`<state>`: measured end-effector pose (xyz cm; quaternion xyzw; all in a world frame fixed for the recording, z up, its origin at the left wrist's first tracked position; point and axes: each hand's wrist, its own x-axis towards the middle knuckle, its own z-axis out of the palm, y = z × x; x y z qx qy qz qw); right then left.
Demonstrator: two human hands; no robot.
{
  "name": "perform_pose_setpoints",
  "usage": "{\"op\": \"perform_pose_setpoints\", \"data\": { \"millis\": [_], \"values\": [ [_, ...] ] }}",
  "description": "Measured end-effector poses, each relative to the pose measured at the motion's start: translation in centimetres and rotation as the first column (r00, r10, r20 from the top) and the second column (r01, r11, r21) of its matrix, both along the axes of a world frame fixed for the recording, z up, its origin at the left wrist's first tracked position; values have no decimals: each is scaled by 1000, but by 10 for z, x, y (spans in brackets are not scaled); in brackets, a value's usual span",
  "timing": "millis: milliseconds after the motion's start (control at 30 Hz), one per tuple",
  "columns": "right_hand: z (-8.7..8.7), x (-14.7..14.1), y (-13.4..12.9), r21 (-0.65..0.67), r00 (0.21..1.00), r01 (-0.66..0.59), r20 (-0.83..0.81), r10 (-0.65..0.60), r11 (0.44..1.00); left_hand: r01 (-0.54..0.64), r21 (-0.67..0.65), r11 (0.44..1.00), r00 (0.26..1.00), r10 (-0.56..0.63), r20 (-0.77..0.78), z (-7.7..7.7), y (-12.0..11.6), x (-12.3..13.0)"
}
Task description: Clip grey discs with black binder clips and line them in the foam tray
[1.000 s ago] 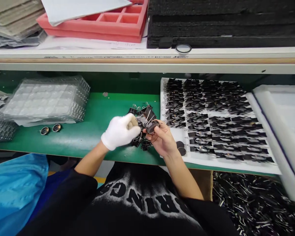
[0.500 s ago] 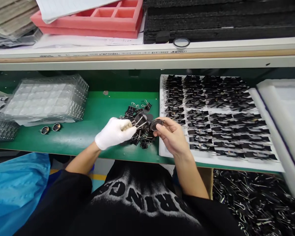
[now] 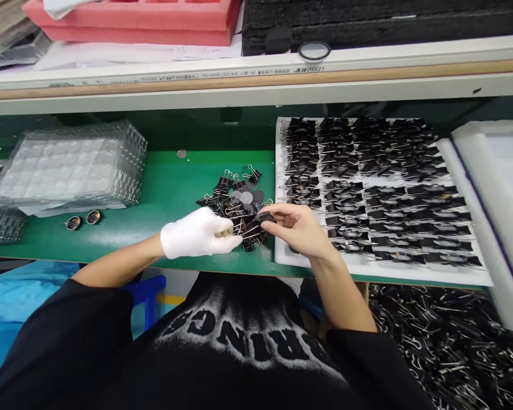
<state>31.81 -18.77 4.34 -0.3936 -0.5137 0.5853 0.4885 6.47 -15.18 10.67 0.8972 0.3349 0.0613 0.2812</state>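
Head view: my gloved left hand (image 3: 199, 234) is closed on a black binder clip (image 3: 253, 229) by its wire handles, just over the near edge of a pile of clips (image 3: 224, 183) on the green bench (image 3: 171, 176). My bare right hand (image 3: 298, 229) is pinched on a dark round piece (image 3: 268, 218) right at that clip; whether the clip's mouth is around it, I cannot tell. Grey discs (image 3: 246, 197) lie among the pile, just beyond my fingers. To my right, a white sheet (image 3: 410, 269) carries rows of clips (image 3: 436, 221), with a heap of loose clips (image 3: 448, 336) lower down, and two round rims (image 3: 93, 217) lie well apart on my left, near a stack of clear plastic trays (image 3: 72, 165)
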Motion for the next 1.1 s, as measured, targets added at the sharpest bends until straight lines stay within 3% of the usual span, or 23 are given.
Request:
{"op": "perform_pose_setpoints", "data": {
  "millis": [100, 200, 300, 400, 500, 600, 667, 733, 800, 867, 967, 1100],
  "values": [
    [-3, -1, 0, 3, 1000, 12, 21, -12, 1000, -29, -30, 999, 1000, 29, -12, 2, 0, 1],
    [-8, -4, 0, -16, 994, 84, -64, -85, 996, -38, -73, 997, 998, 34, -56, 11, 14, 0],
    [-13, -5, 2, -135, 934, 208, -268, -238, 969, -184, 74, 980, 979, 190, -79, 12, 50, -2],
    [-18, -5, 3, -240, 820, 274, -447, -357, 931, -339, 287, 896, 912, 388, -136, -6, 100, -1],
    [-20, -3, 1, -254, 785, 278, -495, -372, 926, -259, 278, 925, 908, 331, -256, -32, 145, -2],
    [-20, -5, -6, -310, 787, 249, -488, -378, 918, -218, 197, 956, 935, 262, -239, -45, 165, -6],
    [-20, -10, -10, -371, 788, 232, -471, -397, 899, -272, 218, 937, 947, 301, -111, -41, 158, -7],
    [-20, -19, -13, -380, 824, 213, -425, -375, 900, -373, 262, 890, 927, 367, 77, -30, 134, -4],
    [-20, -30, -13, -300, 882, 185, -369, -293, 936, -456, 267, 849, 884, 396, 249, -17, 98, 4],
    [-19, -40, -11, -172, 926, 148, -321, -198, 974, -425, 259, 867, 884, 335, 327, -6, 60, 14],
    [-16, -45, -9, -10, 960, 130, -248, -128, 991, -311, 286, 907, 926, 221, 304, 4, 20, 21],
    [-6, -34, -13, 102, 990, 26, -142, -11, 994, -337, 311, 889, 941, 309, 138, 11, 9, 12]
  ]
}}
